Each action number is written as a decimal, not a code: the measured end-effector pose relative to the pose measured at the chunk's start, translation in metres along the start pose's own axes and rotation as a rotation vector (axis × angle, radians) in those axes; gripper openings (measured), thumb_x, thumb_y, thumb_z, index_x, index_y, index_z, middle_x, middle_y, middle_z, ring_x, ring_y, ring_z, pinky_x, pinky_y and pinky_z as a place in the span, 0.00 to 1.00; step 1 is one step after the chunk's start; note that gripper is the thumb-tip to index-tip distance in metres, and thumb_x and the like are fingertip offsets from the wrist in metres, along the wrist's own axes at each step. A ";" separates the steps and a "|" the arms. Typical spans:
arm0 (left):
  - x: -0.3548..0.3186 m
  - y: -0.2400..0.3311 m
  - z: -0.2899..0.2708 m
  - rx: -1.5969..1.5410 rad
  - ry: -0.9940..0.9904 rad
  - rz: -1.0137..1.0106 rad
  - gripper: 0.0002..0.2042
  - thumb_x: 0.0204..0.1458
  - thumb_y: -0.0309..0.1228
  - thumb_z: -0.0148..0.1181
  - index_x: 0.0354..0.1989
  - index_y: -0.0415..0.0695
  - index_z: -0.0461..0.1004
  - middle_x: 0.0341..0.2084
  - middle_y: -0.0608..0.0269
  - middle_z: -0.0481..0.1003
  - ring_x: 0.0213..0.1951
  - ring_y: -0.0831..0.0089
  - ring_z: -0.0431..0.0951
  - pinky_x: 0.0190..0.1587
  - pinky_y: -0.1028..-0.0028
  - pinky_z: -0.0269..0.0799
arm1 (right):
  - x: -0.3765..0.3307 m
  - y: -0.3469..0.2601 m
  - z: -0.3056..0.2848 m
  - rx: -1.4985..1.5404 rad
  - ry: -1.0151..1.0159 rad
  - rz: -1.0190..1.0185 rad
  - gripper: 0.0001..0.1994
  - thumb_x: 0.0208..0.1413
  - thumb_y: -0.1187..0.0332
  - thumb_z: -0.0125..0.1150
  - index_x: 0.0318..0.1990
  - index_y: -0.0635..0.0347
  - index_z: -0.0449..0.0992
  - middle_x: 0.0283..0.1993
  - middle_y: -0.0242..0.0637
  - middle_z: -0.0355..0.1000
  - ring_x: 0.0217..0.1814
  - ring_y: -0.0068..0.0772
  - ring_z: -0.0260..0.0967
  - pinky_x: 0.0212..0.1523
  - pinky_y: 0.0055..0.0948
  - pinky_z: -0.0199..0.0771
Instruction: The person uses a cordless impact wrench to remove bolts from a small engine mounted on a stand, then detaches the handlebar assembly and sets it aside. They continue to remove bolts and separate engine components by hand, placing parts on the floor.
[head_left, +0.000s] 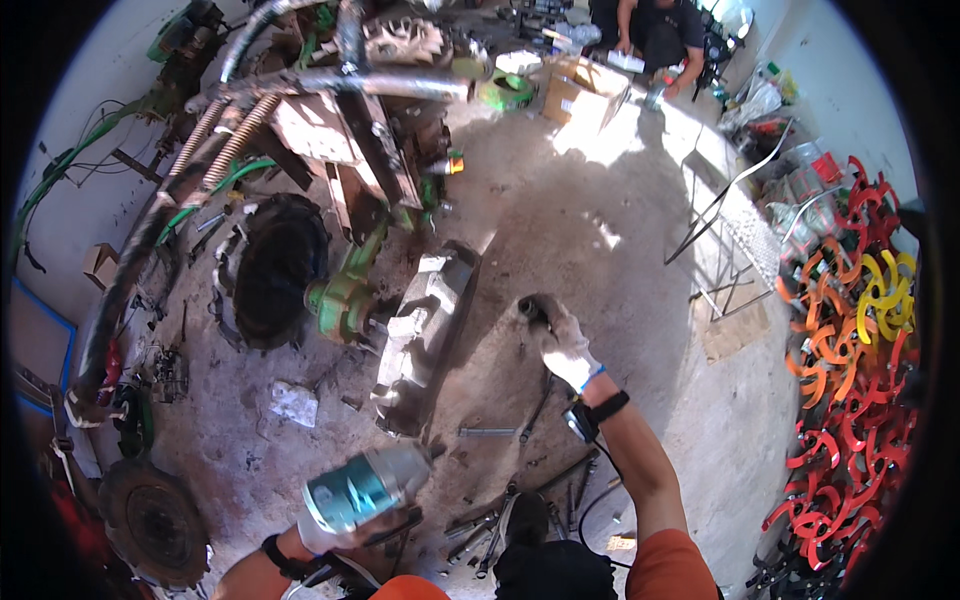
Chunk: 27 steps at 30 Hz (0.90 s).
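My left hand (318, 532), in a white glove, is closed around a teal and grey power tool, seemingly an impact wrench (362, 488), whose nose points right. Farther forward, my gloved right hand (568, 352) grips a dark, hollow cylindrical piece that looks like a socket (536, 308). Between the hands and the machine stands a lugged wheel (422, 335), seen edge-on, beside a green gear housing (343, 302). On the floor below my right hand lie a long bolt or rod (487, 432) and a dark bar (537, 408).
A tubular machine frame (330, 82) rises at upper left, above another lugged wheel (285, 270). Loose tools (490, 535) surround my foot. Red, orange and yellow curved blades (850, 400) are heaped at right. Another person (660, 40) works beside a cardboard box (585, 88) at the back.
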<state>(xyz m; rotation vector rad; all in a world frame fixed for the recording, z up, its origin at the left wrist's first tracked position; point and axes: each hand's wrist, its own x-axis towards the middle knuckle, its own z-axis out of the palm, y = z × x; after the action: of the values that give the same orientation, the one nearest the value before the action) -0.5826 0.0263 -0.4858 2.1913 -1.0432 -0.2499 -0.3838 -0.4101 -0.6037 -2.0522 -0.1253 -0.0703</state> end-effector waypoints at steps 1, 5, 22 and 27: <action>0.009 0.006 -0.009 -0.179 0.053 -0.075 0.21 0.64 0.34 0.65 0.66 0.48 0.78 0.60 0.62 0.81 0.57 0.65 0.82 0.56 0.64 0.79 | -0.011 -0.034 -0.010 -0.118 0.003 -0.192 0.16 0.57 0.75 0.63 0.53 0.56 0.79 0.46 0.47 0.80 0.48 0.51 0.81 0.53 0.45 0.80; 0.034 0.019 -0.036 -0.818 0.227 -0.432 0.20 0.67 0.27 0.62 0.66 0.41 0.73 0.57 0.52 0.81 0.53 0.65 0.82 0.52 0.69 0.79 | -0.015 -0.165 -0.017 -0.330 0.110 -0.631 0.18 0.53 0.61 0.77 0.48 0.56 0.79 0.47 0.45 0.80 0.52 0.52 0.80 0.54 0.48 0.80; 0.020 0.009 -0.106 -0.354 0.632 0.237 0.22 0.52 0.30 0.78 0.56 0.42 0.82 0.43 0.57 0.86 0.45 0.67 0.87 0.47 0.65 0.83 | -0.024 -0.387 0.023 -0.741 0.272 -1.251 0.23 0.47 0.59 0.66 0.53 0.48 0.85 0.50 0.40 0.82 0.51 0.47 0.80 0.53 0.47 0.80; 0.008 0.000 -0.121 -0.654 0.519 0.043 0.25 0.49 0.30 0.78 0.58 0.42 0.82 0.43 0.57 0.87 0.39 0.66 0.88 0.44 0.70 0.84 | -0.020 -0.419 0.017 -0.930 -0.250 -1.015 0.16 0.40 0.62 0.70 0.41 0.48 0.87 0.34 0.35 0.81 0.37 0.45 0.80 0.39 0.42 0.80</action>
<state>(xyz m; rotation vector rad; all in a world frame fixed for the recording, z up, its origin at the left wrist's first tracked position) -0.5241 0.0820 -0.3947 1.5182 -0.5995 0.0097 -0.4534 -0.2025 -0.2459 -2.6658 -1.5179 -0.5856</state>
